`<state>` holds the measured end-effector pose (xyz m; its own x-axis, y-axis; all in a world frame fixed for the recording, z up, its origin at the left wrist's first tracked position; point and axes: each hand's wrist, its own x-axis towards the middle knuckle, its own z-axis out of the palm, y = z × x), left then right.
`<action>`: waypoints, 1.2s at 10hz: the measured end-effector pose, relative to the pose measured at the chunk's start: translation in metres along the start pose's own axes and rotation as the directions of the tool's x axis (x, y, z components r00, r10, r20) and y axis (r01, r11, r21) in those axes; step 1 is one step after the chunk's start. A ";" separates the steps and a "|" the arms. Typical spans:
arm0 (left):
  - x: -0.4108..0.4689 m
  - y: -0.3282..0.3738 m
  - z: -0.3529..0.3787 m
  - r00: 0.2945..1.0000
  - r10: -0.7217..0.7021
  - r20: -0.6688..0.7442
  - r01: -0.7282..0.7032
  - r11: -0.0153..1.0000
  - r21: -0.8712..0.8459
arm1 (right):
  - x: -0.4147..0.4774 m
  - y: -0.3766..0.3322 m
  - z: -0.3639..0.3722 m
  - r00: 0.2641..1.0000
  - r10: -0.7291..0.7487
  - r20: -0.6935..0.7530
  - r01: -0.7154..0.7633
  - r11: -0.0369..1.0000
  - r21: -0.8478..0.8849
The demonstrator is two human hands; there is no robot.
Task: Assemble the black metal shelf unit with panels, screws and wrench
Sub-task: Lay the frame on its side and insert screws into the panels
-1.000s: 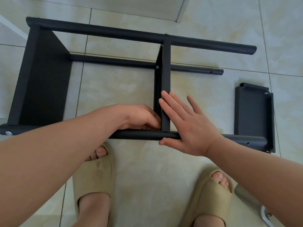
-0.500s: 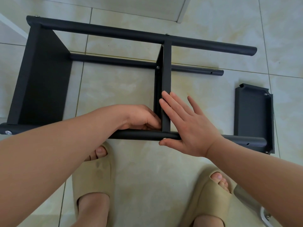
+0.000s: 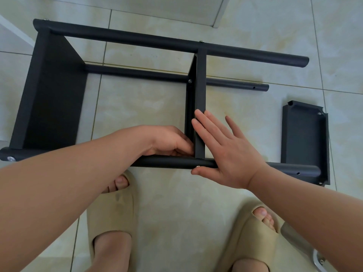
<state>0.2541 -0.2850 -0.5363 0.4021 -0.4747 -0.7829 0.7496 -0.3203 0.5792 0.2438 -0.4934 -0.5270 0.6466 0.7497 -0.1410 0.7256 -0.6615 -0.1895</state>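
Right hand (image 3: 225, 156) lies flat, fingers straight, against the right face of the middle panel (image 3: 200, 91), its thumb beside a screw (image 3: 198, 167) on the front tube (image 3: 172, 162). Left hand (image 3: 167, 141) is curled into the corner where that panel meets the tube; its fingertips are hidden, so I cannot tell whether it is grasping anything. Both work on the black shelf unit (image 3: 157, 41), which lies on its side on the tiled floor (image 3: 176, 213), just ahead of the person's feet in beige slippers (image 3: 113, 209). An end panel (image 3: 53, 99) closes the unit's left side, with another screw (image 3: 10, 159) at the tube end there. A loose panel (image 3: 304, 138) sits at the right end of the front tube; whether they touch is unclear.
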 end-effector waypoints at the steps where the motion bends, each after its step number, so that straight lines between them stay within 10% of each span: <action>1: -0.001 0.001 0.000 1.000 -0.009 0.014 0.009 0.999 -0.033 | 0.000 0.000 0.000 1.000 -0.001 -0.001 0.001 1.000 -0.001; 12: -0.001 0.001 0.000 1.000 -0.012 0.016 0.013 0.999 -0.044 | 0.000 0.000 0.000 1.000 0.001 -0.013 0.000 1.000 0.007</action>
<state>0.2546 -0.2850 -0.5354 0.3845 -0.4843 -0.7859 0.7773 -0.2895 0.5586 0.2432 -0.4933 -0.5273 0.6500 0.7490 -0.1283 0.7237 -0.6617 -0.1961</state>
